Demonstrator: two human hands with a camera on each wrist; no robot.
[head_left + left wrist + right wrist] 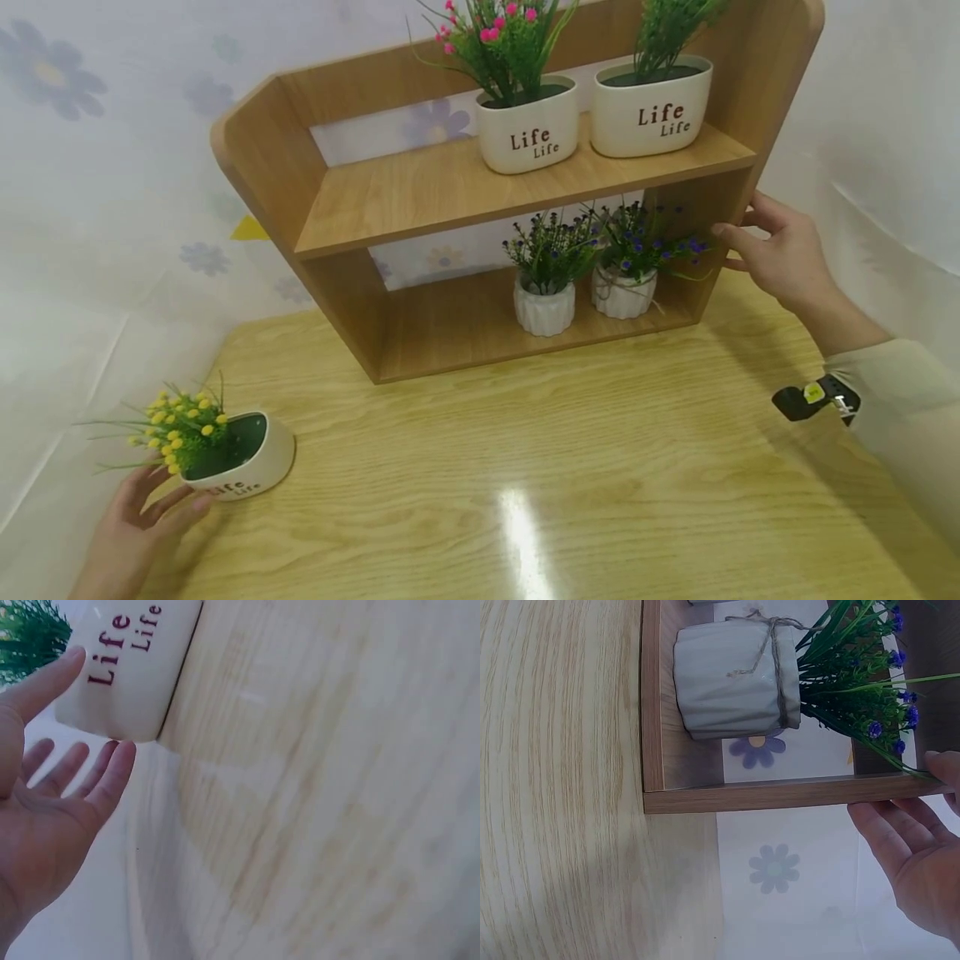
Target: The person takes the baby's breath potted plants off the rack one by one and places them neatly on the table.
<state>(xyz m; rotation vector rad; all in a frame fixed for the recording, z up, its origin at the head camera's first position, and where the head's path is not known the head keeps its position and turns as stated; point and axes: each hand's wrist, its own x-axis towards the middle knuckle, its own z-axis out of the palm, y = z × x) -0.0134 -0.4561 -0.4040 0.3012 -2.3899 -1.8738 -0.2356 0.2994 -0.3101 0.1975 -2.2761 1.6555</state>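
Observation:
My left hand (138,521) is at the near-left end of a white oval pot (279,454) with yellow flowers (176,425), which stands on the table. Its fingers are spread; in the left wrist view the thumb overlaps the pot's lettered front and the fingertips are right at its end. With the thumb inside and the fingers outside, my right hand (787,250) grips the right side panel of a two-tier wooden shelf (405,187). Beside that thumb, on the lower tier, sits a white ribbed pot (735,679) tied with twine, with purple-blue flowers (874,727).
Another ribbed pot (544,312) with dark purple flowers stands on the lower tier. Up top are an oval pot (528,125) with pink flowers and an oval pot (652,108) with greenery. The wooden table (420,467) extends in front; a flower-patterned white covering (112,208) hangs behind.

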